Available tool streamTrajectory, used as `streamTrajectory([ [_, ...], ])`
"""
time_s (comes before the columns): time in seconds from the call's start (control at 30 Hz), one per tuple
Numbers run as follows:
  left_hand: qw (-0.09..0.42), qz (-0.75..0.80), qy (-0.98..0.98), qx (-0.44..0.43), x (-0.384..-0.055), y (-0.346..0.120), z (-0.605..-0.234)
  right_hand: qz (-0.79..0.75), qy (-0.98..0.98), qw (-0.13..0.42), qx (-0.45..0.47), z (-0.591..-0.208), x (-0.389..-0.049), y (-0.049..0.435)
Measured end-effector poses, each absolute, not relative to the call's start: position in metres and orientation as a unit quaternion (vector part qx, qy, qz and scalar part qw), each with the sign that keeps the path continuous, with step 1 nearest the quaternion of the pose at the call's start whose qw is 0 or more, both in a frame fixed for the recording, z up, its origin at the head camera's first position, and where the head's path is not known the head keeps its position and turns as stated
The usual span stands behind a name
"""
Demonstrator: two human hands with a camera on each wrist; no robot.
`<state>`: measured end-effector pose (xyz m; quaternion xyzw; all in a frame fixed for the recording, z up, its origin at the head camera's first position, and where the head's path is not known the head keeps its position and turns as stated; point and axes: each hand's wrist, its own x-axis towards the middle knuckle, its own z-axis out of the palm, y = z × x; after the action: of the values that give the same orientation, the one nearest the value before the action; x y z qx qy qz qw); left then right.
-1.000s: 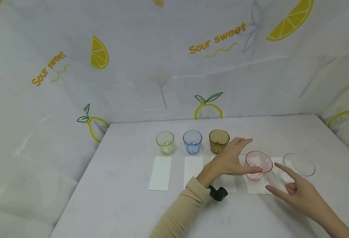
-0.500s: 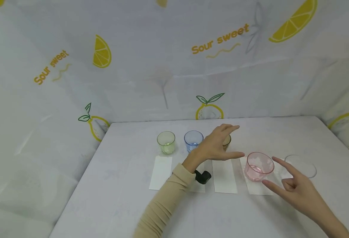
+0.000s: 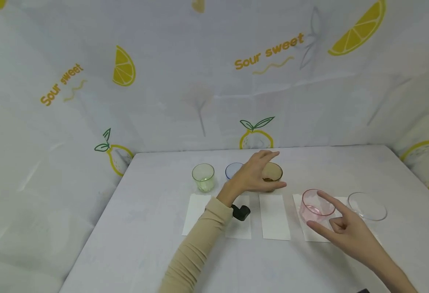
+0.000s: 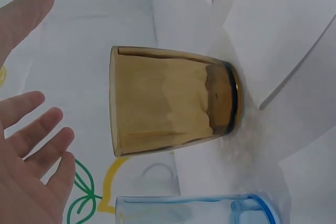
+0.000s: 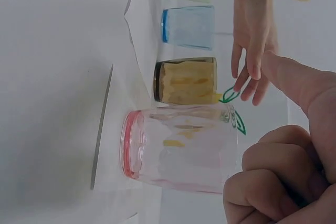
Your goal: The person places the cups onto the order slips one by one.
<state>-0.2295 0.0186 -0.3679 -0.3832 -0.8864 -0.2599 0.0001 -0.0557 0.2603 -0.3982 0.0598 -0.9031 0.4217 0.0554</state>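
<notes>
My left hand (image 3: 252,174) hovers by the amber glass (image 3: 275,171), thumb and fingers spread on either side of it and touching nothing. In the left wrist view, space separates the fingertips from the glass rim. My right hand (image 3: 347,234) hangs beside the pink glass (image 3: 308,205), with index finger and thumb extended and the other fingers folded. The right wrist view has the pink glass upright on a white paper strip, close to that hand but not visibly held. A blue glass (image 3: 232,170) is partly hidden behind the left hand.
At the left of the row stands a green glass (image 3: 203,177). A clear glass (image 3: 368,206) is to the right of the pink one. White paper strips (image 3: 275,217) lie in front of the glasses. A printed cloth wall (image 3: 185,114) rises behind the table.
My left hand has moved left, away from the pink glass and over to the amber one. The right hand has shifted slightly left, so its fingers now overlap the pink glass in the head view.
</notes>
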Motion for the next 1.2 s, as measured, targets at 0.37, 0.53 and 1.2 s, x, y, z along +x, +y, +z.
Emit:
streamTrajectory([
  [0.37, -0.001, -0.258, -0.897, -0.36, -0.24, 0.016, -0.376, 0.426, -0.896, 0.063, 0.106, -0.399, -0.061, 0.237],
  [0.53, -0.009, -0.242, -0.901, -0.359, -0.243, 0.017, -0.381, 0.431, -0.892, 0.058, 0.124, -0.407, -0.063, 0.229],
  [1.2, -0.022, -0.252, -0.907, -0.337, -0.252, 0.015, -0.396, 0.449, -0.881, 0.007, 0.149, -0.427, -0.074, 0.216],
])
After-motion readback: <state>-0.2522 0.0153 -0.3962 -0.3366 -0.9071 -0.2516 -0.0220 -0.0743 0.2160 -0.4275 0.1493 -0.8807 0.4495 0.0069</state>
